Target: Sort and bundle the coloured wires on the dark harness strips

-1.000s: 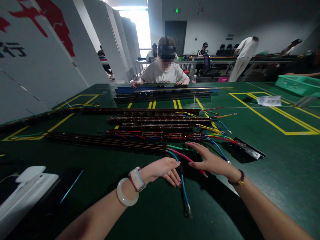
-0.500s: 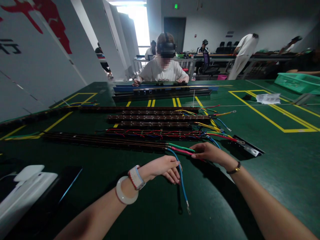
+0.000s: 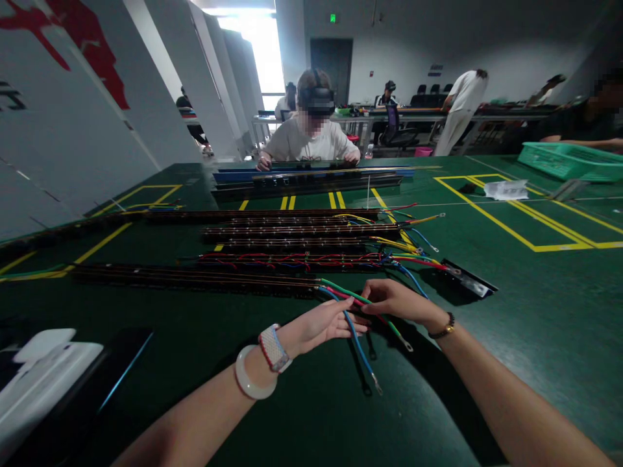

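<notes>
A long dark strip [image 3: 195, 277] lies across the green table in front of me, with green, red and blue wires coming out of its right end. My left hand [image 3: 318, 325] reaches toward those wires, fingers together around the blue wire [image 3: 357, 344]. My right hand [image 3: 396, 300] meets it from the right, fingers pinched on the green wire [image 3: 341, 288] and red wire. The wire ends with ring terminals hang loose below the hands.
More strips with coloured wires [image 3: 292, 232] lie further back. A black bracket [image 3: 467, 280] sits to the right. A white device [image 3: 43, 370] lies at the lower left. A person with a headset [image 3: 311, 133] sits opposite. A green crate [image 3: 569, 161] stands far right.
My right hand has drawn in to the left and closed on the green and red wires. My left hand has shifted right to meet it. The wire ends now lie bunched together.
</notes>
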Demonstrator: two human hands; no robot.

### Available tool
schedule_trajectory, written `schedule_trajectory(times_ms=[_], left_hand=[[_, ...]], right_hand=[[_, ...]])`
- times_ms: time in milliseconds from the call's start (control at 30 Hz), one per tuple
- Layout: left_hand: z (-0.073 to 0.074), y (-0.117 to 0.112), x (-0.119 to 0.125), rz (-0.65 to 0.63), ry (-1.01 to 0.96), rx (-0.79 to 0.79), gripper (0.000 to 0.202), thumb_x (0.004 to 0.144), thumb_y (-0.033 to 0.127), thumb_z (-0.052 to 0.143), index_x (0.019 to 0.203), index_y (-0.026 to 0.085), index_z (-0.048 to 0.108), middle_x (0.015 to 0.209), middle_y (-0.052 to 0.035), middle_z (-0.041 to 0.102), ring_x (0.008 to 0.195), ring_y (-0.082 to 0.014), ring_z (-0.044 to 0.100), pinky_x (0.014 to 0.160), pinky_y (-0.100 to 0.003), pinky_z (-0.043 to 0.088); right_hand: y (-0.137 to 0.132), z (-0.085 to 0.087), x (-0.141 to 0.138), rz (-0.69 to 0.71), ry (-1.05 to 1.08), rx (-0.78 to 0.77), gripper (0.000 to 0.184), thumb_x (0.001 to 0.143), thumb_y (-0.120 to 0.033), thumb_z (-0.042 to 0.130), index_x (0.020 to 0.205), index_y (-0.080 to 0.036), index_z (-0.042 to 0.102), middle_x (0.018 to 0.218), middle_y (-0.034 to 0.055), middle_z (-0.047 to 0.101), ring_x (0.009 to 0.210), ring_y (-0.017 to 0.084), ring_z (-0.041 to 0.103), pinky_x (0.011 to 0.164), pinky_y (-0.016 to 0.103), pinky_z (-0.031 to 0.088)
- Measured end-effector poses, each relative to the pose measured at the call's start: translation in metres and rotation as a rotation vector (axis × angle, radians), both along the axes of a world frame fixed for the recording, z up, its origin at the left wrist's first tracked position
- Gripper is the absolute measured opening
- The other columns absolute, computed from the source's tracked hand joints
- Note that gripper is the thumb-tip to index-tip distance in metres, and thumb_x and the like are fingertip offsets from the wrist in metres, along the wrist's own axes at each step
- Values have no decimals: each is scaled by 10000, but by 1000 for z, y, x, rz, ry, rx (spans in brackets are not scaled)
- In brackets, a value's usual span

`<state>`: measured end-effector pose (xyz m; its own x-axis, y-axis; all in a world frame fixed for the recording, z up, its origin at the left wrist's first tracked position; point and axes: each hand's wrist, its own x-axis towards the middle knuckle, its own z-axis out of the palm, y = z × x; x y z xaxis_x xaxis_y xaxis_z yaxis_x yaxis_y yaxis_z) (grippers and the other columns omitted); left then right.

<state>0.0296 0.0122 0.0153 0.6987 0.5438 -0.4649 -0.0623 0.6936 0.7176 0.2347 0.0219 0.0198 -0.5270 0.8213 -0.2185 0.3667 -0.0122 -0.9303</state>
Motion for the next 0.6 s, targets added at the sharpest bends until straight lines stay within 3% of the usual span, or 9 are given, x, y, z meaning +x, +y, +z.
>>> schedule_trajectory(times_ms=[233,367,500,600], left_hand=[[-1,-2,10,83,-76,-20,288,885,368,497,1014,114,537,989,-131,658,933,-174,635,966,-375,403],[-6,-7,14,163,-116,8,249,886,318,512,1036,121,540,1009,-128,650,941,-172,621,920,-363,430],[-17,-10,18,237,-158,10,190,884,277,522,996,130,567,1034,-114,644,960,-166,601,912,-350,429],[-21,-11,21,291,-215,-12,167,886,265,519,956,129,585,1005,-95,651,930,-157,599,895,-329,432]], right_hand=[[-6,2,-6,101,-92,-6,312,767,-458,610,786,-154,544,753,11,636,674,130,568,592,233,398],[-13,8,-15,83,-354,236,221,829,-368,535,788,-154,574,708,1,612,596,107,509,527,216,323],[-21,13,-28,82,-581,491,107,804,-223,525,767,-156,600,713,24,619,611,114,512,556,227,310],[-26,15,-36,64,-729,579,159,842,-255,502,826,-162,630,782,60,651,692,144,569,610,240,337]])
